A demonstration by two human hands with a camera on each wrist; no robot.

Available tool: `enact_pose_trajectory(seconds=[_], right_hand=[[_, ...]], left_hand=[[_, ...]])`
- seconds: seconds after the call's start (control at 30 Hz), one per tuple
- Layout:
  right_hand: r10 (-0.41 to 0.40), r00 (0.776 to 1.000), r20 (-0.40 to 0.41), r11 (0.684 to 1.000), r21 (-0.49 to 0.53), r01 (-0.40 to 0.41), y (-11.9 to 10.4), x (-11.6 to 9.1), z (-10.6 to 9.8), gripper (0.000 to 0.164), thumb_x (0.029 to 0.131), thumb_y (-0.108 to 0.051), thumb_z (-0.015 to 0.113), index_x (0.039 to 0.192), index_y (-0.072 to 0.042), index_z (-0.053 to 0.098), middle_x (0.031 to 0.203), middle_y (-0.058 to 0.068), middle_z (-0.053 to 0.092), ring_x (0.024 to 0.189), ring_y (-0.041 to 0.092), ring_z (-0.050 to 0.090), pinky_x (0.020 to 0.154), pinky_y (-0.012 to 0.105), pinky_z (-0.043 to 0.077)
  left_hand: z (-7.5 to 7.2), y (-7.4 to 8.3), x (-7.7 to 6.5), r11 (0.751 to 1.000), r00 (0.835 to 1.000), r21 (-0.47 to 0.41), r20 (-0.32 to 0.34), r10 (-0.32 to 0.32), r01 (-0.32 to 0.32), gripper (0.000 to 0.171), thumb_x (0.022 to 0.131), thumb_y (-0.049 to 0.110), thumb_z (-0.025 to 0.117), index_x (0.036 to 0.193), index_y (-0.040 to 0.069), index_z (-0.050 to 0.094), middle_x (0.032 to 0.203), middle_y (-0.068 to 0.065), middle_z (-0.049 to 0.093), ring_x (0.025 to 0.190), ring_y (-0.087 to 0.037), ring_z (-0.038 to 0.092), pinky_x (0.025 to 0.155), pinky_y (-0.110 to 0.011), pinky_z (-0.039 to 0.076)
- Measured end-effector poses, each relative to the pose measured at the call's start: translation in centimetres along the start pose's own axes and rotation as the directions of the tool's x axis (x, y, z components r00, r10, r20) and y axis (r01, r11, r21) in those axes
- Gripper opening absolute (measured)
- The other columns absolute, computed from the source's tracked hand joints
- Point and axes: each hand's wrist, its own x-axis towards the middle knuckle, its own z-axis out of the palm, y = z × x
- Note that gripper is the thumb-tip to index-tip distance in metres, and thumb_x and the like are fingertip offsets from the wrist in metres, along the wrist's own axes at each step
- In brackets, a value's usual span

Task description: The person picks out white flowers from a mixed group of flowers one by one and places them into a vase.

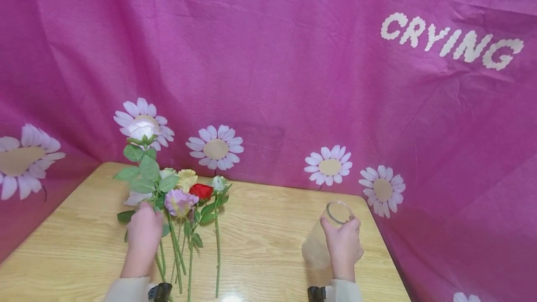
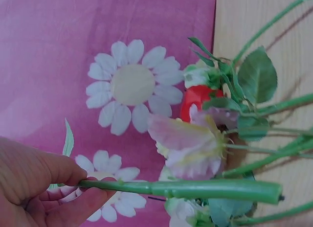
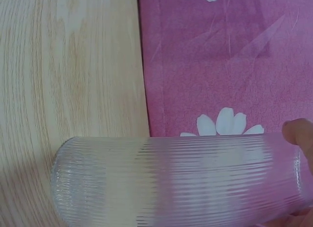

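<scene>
My left hand (image 1: 144, 229) pinches the green stem (image 2: 195, 189) of a white rose (image 1: 142, 129) between thumb and fingers. The rose stands upright above the other flowers, its leaves spread below the bloom; in the left wrist view the stem's cut end is in the air. At the right, my right hand (image 1: 344, 241) grips a clear ribbed glass vase (image 3: 171, 183) near its rim. No flower shows inside the vase. Beneath and beside my left hand lie a lilac flower (image 1: 180, 203), a red rose (image 1: 201, 192), a yellow flower (image 1: 187, 180) and pale blooms.
The flowers' long stems (image 1: 217, 255) point toward the near side of the wooden table (image 1: 260, 236). Behind the table and along both sides hangs a magenta cloth (image 1: 272, 83) printed with white daisies and lettering. Wood surface lies between the flowers and the vase.
</scene>
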Motion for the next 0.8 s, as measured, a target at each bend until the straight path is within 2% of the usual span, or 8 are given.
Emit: enact_pose_trajectory(seconds=[0.13, 0.43, 0.63, 0.8], right_hand=[[-0.003, 1.0, 0.002, 1.0, 0.005, 0.003, 0.0, 0.0, 0.2, 0.081, 0.072, -0.046, 0.065, 0.124, 0.005, 0.031, 0.111, 0.025, 0.05, 0.092, 0.046, 0.053, 0.073, 0.058, 0.034], [0.024, 0.999, 0.024, 1.0, 0.013, -0.024, 0.3, 0.2, -0.1, 0.083, 0.074, -0.047, 0.064, 0.126, 0.005, 0.028, 0.117, 0.027, 0.046, 0.097, 0.046, 0.05, 0.075, 0.058, 0.033], [0.021, 1.0, 0.022, 1.0, 0.013, -0.021, 0.3, 0.2, 0.0, 0.082, 0.073, -0.047, 0.064, 0.126, 0.004, 0.028, 0.116, 0.026, 0.047, 0.096, 0.046, 0.051, 0.074, 0.058, 0.033], [0.01, 1.0, 0.024, 1.0, 0.011, -0.011, 0.2, 0.2, 0.2, 0.082, 0.073, -0.047, 0.064, 0.125, 0.004, 0.028, 0.115, 0.026, 0.047, 0.095, 0.047, 0.051, 0.074, 0.058, 0.033]], left_hand=[[0.4, 0.6, 0.2, 1.0, 0.999, 0.008, -0.034, 0.015, -0.014, 0.018, 0.084, 0.002, 0.048, 0.086, -0.014, 0.041, 0.07, -0.034, 0.052, 0.066, -0.05, 0.053, 0.055, -0.055, 0.042], [1.1, 1.3, 0.5, 1.0, 0.999, 0.011, -0.03, 0.013, -0.013, 0.02, 0.084, 0.004, 0.05, 0.089, -0.013, 0.042, 0.073, -0.032, 0.052, 0.068, -0.049, 0.053, 0.058, -0.054, 0.043], [1.2, 1.0, 0.5, 1.0, 0.998, -0.023, -0.066, 0.005, -0.006, 0.02, 0.084, 0.005, 0.051, 0.092, -0.013, 0.043, 0.075, -0.032, 0.054, 0.07, -0.049, 0.054, 0.06, -0.055, 0.042], [1.2, 1.5, 0.7, 0.998, 0.995, -0.066, -0.101, 0.004, -0.011, 0.018, 0.086, 0.005, 0.049, 0.091, -0.011, 0.045, 0.076, -0.031, 0.055, 0.069, -0.048, 0.054, 0.059, -0.055, 0.041]])
